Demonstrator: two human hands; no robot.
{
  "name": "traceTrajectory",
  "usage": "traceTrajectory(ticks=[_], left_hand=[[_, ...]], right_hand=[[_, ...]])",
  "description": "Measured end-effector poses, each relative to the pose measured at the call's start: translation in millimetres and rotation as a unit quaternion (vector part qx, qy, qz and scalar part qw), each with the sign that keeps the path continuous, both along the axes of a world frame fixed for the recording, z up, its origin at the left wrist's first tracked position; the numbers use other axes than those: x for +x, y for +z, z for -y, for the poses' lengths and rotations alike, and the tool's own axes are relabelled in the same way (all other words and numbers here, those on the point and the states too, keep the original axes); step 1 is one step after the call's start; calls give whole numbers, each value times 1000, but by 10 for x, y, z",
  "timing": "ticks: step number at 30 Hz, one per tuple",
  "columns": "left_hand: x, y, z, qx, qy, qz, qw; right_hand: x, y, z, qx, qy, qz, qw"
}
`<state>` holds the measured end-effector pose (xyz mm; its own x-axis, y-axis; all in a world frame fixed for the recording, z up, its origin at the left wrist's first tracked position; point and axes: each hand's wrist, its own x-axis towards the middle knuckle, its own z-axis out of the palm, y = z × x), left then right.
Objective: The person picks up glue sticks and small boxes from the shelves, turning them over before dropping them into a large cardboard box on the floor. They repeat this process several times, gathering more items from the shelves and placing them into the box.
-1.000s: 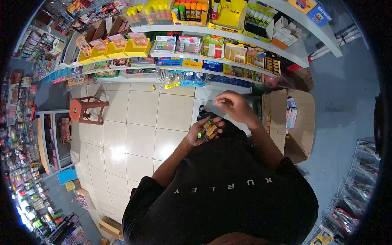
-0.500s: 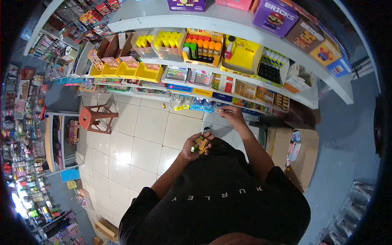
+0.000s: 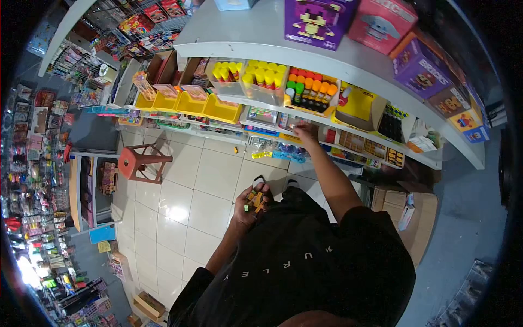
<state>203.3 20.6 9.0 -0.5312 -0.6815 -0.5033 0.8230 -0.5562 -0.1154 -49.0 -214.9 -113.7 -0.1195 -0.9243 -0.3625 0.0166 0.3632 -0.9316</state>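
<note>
In front of my body, my left hand (image 3: pixel 245 213) is cupped palm up around several small yellow-orange blocks (image 3: pixel 259 203). A light green piece (image 3: pixel 246 208) shows at the edge of the pile. My right hand (image 3: pixel 308 134) reaches to the lower shelf, its fingers curled over a row of small goods. Whatever lies between those fingers is too small to make out. Beside it are a red box (image 3: pixel 330 135) and trays of small brown-yellow items (image 3: pixel 352 141). Above stands a box of glue sticks (image 3: pixel 310 90) with orange, red and green caps.
Yellow bins (image 3: pixel 191 103) line the shelf at left. Boxed brick toys (image 3: pixel 427 76) stand on the top shelf. A red plastic stool (image 3: pixel 129 163) is on the tiled floor. At my right sits an open cardboard box (image 3: pixel 422 223). Bagged blue items (image 3: pixel 291 152) hang below the shelf.
My right hand has moved up and forward from near the hanging bags to the lower shelf's goods. The view has shifted, and my left hand still holds the small blocks.
</note>
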Motion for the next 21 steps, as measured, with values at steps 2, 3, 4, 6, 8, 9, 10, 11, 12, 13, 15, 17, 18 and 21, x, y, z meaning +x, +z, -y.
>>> traceTrajectory(ticks=[2, 3, 4, 6, 8, 9, 10, 11, 12, 13, 15, 17, 18, 21], left_hand=[[230, -91, 42, 32, 10, 42, 999], [327, -104, 74, 38, 18, 37, 998], [411, -117, 91, 45, 27, 32, 998], [575, -140, 119, 56, 43, 31, 997], [736, -169, 132, 42, 55, 32, 997], [814, -178, 146, 35, 59, 32, 997], [887, -191, 155, 40, 58, 36, 997], [957, -227, 159, 35, 56, 33, 997], [1020, -256, 174, 29, 55, 30, 998], [1077, -287, 200, 23, 54, 26, 998], [1175, -309, 249, 29, 51, 20, 998], [1245, -305, 309, 31, 48, 12, 998], [1272, -293, 350, 29, 46, 8, 998], [1346, -292, 472, 16, 38, -2, 999]], right_hand=[[65, -385, 406, -12, -2, -219, 976], [101, -438, 502, -8, -17, -239, 971], [141, -495, 574, -3, -34, -255, 966], [215, -581, 663, 6, -65, -276, 959], [279, -648, 714, 14, -87, -289, 953], [297, -669, 725, 17, -97, -294, 951], [316, -693, 732, 20, -105, -298, 949], [326, -716, 734, 24, -112, -302, 947], [333, -732, 737, 25, -118, -303, 945], [340, -743, 743, 27, -120, -302, 945], [343, -759, 749, 31, -126, -302, 944], [347, -778, 756, 35, -130, -302, 944], [345, -787, 756, 36, -131, -302, 944], [315, -813, 735, 40, -121, -304, 944]])
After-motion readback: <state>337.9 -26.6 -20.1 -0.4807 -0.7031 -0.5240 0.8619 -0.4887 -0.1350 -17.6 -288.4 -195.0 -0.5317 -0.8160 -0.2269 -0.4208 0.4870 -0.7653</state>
